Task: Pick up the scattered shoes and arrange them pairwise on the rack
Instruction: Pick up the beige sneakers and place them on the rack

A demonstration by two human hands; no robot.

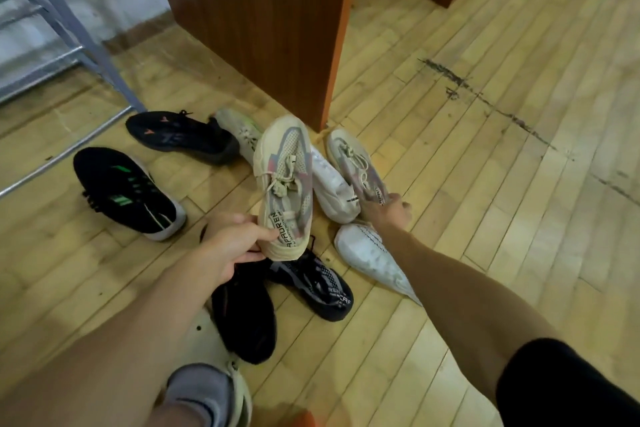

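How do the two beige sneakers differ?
The nearer beige sneaker is lifted above the pile, held at the heel by the left hand; the farther beige sneaker lies low beside a white shoe, the right hand at its heel. The nearer shows its whole top; the farther's heel is covered. Both match: beige mesh, pink-grey panels.

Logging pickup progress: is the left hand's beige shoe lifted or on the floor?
Lifted: left hand grips the beige shoe by its heel, toe raised.
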